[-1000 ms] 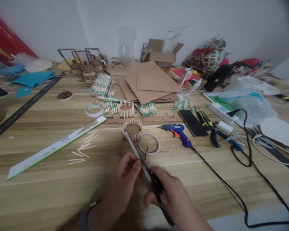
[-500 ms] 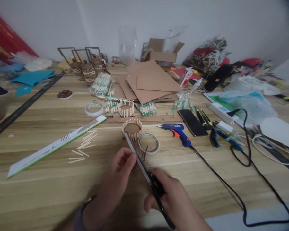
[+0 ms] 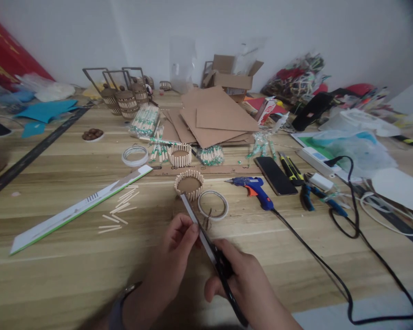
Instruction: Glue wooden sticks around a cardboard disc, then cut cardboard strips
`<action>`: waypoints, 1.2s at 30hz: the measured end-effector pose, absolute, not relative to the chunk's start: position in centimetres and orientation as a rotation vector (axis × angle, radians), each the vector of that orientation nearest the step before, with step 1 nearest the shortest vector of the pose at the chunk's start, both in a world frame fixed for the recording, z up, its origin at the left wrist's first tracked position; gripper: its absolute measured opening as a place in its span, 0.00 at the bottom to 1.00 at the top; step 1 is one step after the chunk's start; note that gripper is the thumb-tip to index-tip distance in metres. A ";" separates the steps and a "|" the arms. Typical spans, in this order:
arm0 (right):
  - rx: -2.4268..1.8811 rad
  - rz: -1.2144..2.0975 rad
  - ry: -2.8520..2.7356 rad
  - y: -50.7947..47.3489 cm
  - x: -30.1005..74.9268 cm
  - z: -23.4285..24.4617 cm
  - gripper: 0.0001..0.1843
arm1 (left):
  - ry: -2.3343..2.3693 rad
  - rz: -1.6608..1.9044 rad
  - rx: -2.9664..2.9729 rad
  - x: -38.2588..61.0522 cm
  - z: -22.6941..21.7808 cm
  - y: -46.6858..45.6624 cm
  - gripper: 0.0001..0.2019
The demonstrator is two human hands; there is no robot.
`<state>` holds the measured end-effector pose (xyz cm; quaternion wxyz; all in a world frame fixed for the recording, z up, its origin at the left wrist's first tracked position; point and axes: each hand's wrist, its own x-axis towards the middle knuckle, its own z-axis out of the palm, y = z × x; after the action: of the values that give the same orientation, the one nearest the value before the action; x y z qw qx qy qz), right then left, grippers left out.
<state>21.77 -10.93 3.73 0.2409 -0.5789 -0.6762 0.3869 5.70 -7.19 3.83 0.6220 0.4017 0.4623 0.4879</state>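
Head view: one left hand pinching one narrow pale strip thumb to forefinger, one right hand wrapped round one pair of black scissors (blade gap hard to make out, can't tell). Strip is left of and nearer than the glue gun. Also left of the glue gun: two stick rings, two tape rolls, loose sticks (overlapping, count unsure). Right of it: one phone. Left hand's lower fingers partly hidden; both forearms cut off at bottom edge.
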 end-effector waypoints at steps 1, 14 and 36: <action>-1.574 1.069 -1.849 -10.9 21.8 3.8 0.18 | 1.065 1.118 0.924 5.7 3.8 -7.2 0.17; -1.636 0.946 -1.906 -10.2 21.6 4.7 0.17 | 1.052 1.109 0.921 6.4 4.3 -7.4 0.18; -1.585 1.033 -1.872 -11.2 22.1 3.4 0.21 | 1.028 1.200 0.847 5.4 4.2 -6.7 0.19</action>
<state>22.07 -11.15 3.41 0.2377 -0.5784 -0.6833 0.3768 5.44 -6.70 4.20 0.6245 0.3689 0.4480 0.5228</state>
